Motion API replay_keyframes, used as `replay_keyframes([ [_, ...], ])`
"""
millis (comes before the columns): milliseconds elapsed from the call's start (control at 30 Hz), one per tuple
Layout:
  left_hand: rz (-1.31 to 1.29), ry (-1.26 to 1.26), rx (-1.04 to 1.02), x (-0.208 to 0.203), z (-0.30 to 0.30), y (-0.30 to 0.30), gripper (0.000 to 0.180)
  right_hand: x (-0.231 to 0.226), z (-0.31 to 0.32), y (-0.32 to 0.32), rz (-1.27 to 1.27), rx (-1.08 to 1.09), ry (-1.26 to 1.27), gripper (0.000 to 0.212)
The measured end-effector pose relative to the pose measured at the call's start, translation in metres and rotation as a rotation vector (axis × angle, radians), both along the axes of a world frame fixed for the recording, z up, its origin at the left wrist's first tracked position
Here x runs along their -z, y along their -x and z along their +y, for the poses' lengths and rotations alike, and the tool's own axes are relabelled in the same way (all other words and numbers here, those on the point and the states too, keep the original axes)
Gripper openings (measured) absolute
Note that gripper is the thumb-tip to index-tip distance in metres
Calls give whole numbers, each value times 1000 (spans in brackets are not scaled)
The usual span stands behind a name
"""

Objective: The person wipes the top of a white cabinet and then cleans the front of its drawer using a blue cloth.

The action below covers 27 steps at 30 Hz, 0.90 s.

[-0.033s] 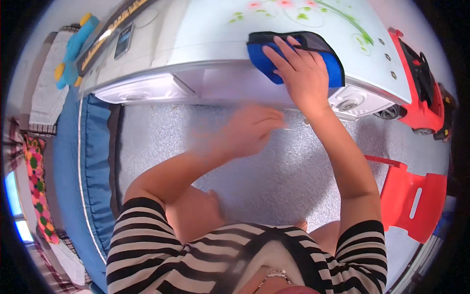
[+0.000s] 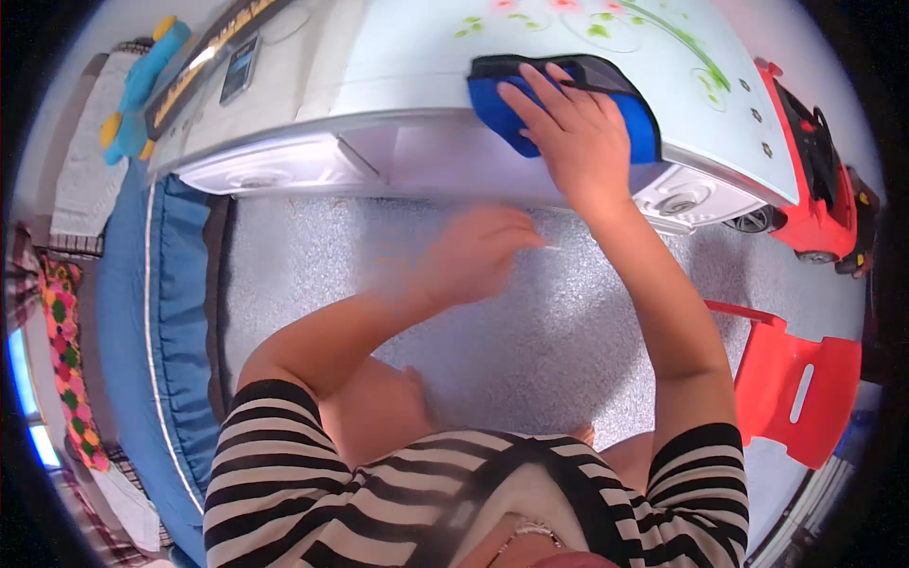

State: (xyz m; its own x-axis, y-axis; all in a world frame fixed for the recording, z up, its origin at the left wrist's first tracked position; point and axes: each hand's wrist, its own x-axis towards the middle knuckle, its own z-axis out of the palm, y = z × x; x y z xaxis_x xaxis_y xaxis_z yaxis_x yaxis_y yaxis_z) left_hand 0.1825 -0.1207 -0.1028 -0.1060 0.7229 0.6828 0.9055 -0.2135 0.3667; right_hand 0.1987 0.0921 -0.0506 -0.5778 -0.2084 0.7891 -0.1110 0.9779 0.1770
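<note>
A blue fabric piece with black edging and a dark mesh part lies over the front edge of the white table. My right hand is on top of it, fingers spread across the fabric and holding it at the edge. My left hand is in the air, below and left of the fabric and apart from it. It is smeared by motion, but its fingertips look pinched together. A thin bright sliver shows at those fingertips, too small to name.
A phone lies on the table's left end. White open compartments sit under the tabletop. At right are a red toy car and a red plastic chair. A bed with blue covers runs along the left.
Very little differs. The blue fabric and my right hand sit slightly further left in the picture, along with a small shift of the view. My left hand stays blurred in nearly the same place.
</note>
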Motion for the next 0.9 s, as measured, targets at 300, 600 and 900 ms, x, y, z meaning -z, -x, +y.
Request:
replay_keyframes([
  [300,-472,487,-213,100,28,-21,23,2,-150,111,12,-115,-24,47],
  [600,-191,894,-94,51,2,-7,25,-7,-29,30,-117,19,-151,59],
  [900,-181,989,-313,62,-95,10,23,24,108,-75,48,346,-126,66],
])
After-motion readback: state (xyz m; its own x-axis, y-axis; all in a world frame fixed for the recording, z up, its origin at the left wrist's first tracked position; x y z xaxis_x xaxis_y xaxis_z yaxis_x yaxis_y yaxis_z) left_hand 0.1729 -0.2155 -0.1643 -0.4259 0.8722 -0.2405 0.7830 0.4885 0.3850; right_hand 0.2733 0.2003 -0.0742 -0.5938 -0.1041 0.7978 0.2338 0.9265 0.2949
